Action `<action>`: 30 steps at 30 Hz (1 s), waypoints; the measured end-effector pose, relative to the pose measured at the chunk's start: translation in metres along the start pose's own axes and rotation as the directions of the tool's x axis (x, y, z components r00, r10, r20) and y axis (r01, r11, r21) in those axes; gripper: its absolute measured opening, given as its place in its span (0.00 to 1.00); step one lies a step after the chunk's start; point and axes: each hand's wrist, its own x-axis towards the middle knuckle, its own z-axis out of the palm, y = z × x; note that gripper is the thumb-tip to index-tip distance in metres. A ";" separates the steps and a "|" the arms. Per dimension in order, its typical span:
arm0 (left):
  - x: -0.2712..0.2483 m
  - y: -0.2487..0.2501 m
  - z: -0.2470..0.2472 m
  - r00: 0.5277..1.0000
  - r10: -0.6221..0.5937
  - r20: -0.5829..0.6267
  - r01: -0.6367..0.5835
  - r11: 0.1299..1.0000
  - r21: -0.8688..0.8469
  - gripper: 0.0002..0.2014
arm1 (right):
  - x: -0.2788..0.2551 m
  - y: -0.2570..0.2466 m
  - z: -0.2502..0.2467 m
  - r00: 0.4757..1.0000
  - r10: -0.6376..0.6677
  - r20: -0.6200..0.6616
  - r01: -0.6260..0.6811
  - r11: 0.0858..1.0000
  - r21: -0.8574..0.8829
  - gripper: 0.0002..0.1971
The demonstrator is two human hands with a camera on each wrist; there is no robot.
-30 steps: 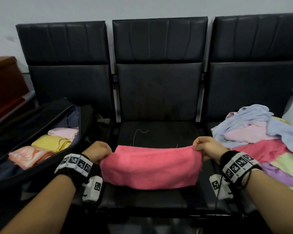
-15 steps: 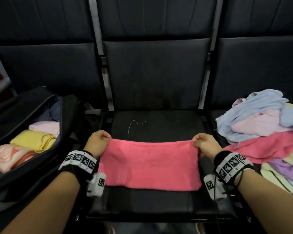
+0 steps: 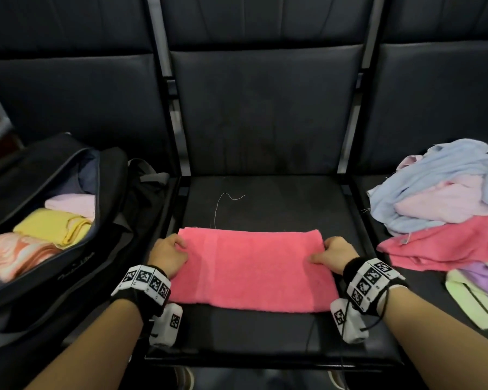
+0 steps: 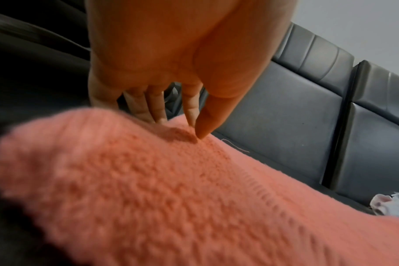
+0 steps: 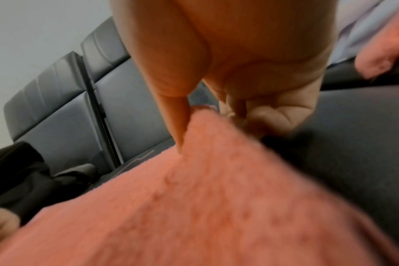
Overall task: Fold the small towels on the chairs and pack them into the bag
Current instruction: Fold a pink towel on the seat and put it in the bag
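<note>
Two hands now rest at the short ends of the pink towel (image 3: 251,270), which a second ago hung stretched between them above the seat and now lies flat, folded in half, on the middle chair (image 3: 265,198). The left hand (image 3: 168,256) pinches the left edge; the right hand (image 3: 335,254) pinches the right edge, thumb on top. The first fold appears complete, so a crosswise fold is the likely next step. Farther left, the open bag (image 3: 76,257) holds folded towels (image 3: 51,225); farther right, the unfolded pile (image 3: 445,209) remains.
</note>
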 end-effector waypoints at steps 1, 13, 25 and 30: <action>-0.004 0.001 0.000 1.000 0.000 0.001 0.000 1.000 0.011 0.12 | -0.002 -0.001 0.001 0.999 0.008 0.043 -0.010 0.999 0.048 0.12; -0.034 0.044 0.032 0.990 0.090 0.111 -0.092 0.996 0.008 0.13 | -0.033 -0.016 -0.061 0.983 -0.127 -0.134 0.174 0.880 0.441 0.10; -0.061 0.073 0.013 0.858 0.046 0.511 0.383 0.605 -0.698 0.18 | -0.086 -0.144 0.031 0.893 -0.390 0.223 0.177 0.761 0.625 0.12; -0.068 0.054 0.022 0.876 0.009 0.482 0.324 0.730 -0.601 0.09 | -0.085 -0.138 0.042 0.880 -0.381 0.285 0.184 0.825 0.535 0.17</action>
